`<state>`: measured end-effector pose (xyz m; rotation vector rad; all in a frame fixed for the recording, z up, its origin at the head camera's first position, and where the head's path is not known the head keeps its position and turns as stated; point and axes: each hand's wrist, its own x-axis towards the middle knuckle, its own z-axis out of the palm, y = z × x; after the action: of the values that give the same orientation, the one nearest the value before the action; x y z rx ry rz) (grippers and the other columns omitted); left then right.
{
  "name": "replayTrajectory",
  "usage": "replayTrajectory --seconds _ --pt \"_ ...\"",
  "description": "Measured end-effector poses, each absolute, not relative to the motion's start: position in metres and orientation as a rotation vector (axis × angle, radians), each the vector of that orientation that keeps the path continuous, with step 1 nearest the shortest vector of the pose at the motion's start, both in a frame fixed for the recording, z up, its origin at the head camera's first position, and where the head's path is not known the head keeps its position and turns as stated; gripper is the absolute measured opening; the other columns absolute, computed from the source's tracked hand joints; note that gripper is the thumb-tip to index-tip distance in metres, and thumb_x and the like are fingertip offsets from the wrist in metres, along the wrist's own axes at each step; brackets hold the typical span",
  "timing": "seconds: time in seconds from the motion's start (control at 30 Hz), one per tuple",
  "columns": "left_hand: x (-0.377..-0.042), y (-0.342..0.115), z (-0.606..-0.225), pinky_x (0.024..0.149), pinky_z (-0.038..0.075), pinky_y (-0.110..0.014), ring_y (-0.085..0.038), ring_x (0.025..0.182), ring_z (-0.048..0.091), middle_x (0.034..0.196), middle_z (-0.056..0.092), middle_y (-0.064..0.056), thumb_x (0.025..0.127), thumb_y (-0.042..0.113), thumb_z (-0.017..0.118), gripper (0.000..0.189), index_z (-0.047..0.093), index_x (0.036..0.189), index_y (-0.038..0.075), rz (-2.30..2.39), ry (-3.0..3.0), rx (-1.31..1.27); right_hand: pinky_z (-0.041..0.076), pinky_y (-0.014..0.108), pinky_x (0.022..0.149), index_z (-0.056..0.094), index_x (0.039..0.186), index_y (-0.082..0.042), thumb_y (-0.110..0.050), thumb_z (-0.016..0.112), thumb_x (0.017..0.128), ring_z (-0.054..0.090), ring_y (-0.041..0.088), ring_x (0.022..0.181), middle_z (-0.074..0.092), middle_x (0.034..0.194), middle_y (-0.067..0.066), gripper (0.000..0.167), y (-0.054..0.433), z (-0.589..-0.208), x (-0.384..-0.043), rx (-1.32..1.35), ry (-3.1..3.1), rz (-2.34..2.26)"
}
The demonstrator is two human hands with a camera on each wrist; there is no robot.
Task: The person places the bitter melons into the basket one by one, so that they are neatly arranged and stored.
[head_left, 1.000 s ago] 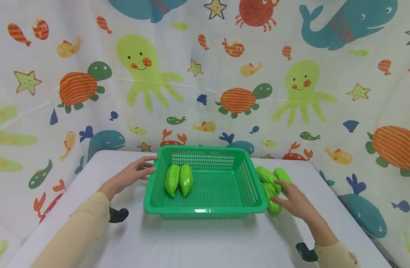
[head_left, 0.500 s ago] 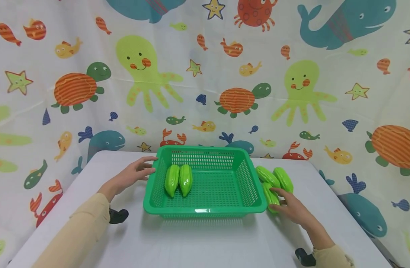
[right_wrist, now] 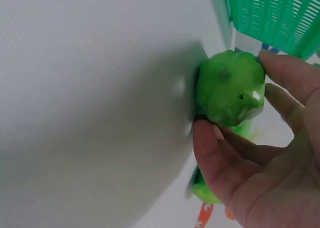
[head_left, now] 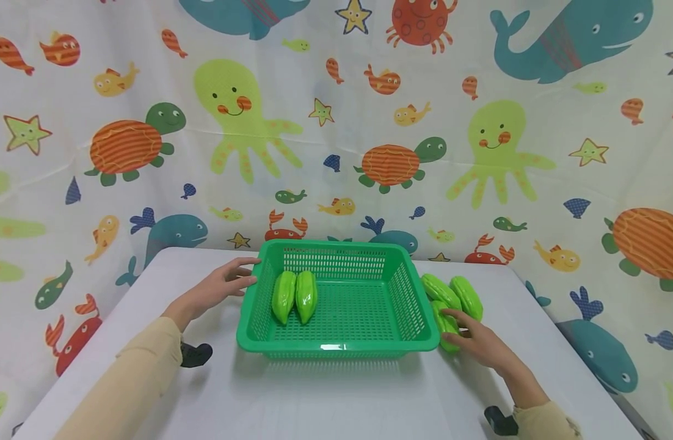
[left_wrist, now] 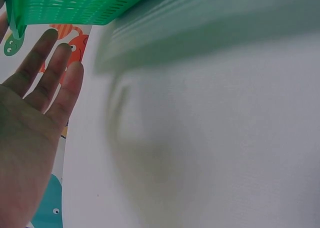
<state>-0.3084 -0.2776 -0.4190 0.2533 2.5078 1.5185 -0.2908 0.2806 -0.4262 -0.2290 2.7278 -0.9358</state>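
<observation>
My right hand [head_left: 482,345] pinches a glossy, bumpy green bitter melon [head_left: 446,324], which lies against the right outer side of the green basket [head_left: 336,346]. In the right wrist view, fingers and thumb sit on opposite sides of this melon's blunt end. Just beyond it lie two more bitter melons, one angled by the basket [head_left: 440,289] and one farther right [head_left: 466,297]. Inside the basket's left part, two bitter melons [head_left: 284,296] rest side by side. My left hand [head_left: 218,288] is at the basket's left rim, fingers extended; whether they touch it I cannot tell.
The basket stands in the middle of a white table [head_left: 336,400]. Behind and around the table hangs a curtain [head_left: 325,73] printed with sea animals. Dark wrist mounts [head_left: 195,354] stick out below both sleeves.
My right hand has come down and nearer to me, from above the melons onto the nearest one, and now pinches it. The left hand and the basket stay in place.
</observation>
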Motion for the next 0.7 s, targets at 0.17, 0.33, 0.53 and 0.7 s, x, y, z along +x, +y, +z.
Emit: replayTrajectory --seconds 0.17,0.33,0.53,0.7 --pt "-0.309 -0.277 -0.419 0.101 0.045 -0.057 -0.042 0.130 0.046 0.147 0.041 -0.024 0.097 0.045 0.057 0.068 0.028 0.153 0.020 1.513 2.512 0.250 0.055 0.048 0.082 0.047 0.142 -0.012 -0.036 0.066 0.093 0.056 0.037 0.110 0.053 0.130 0.022 0.058 0.281 -0.424 -0.292 -0.273 2.695 -0.914" --pt "-0.309 -0.277 -0.419 0.100 0.046 -0.056 -0.042 0.129 0.046 0.147 0.041 -0.024 0.097 0.045 0.056 0.068 0.028 0.153 0.020 1.506 2.515 0.250 0.054 0.047 0.081 0.049 0.141 -0.012 -0.035 0.065 0.094 0.055 0.032 0.107 0.053 0.128 0.019 0.055 0.281 -0.422 -0.292 -0.285 2.656 -0.934" --pt "-0.309 -0.277 -0.421 0.100 0.046 -0.056 -0.042 0.130 0.046 0.146 0.042 -0.023 0.097 0.044 0.057 0.067 0.029 0.153 0.020 1.515 2.510 0.247 0.053 0.051 0.084 0.049 0.141 -0.014 -0.035 0.065 0.094 0.054 0.035 0.110 0.051 0.132 0.021 0.054 0.283 -0.422 -0.292 -0.292 2.663 -0.911" --pt "-0.309 -0.277 -0.420 0.100 0.046 -0.057 -0.041 0.129 0.047 0.146 0.042 -0.023 0.097 0.045 0.057 0.068 0.028 0.153 0.020 1.517 2.512 0.242 0.055 0.049 0.082 0.046 0.143 -0.012 -0.032 0.065 0.094 0.054 0.040 0.113 0.046 0.137 0.027 0.056 0.287 -0.414 -0.292 -0.294 2.660 -0.952"
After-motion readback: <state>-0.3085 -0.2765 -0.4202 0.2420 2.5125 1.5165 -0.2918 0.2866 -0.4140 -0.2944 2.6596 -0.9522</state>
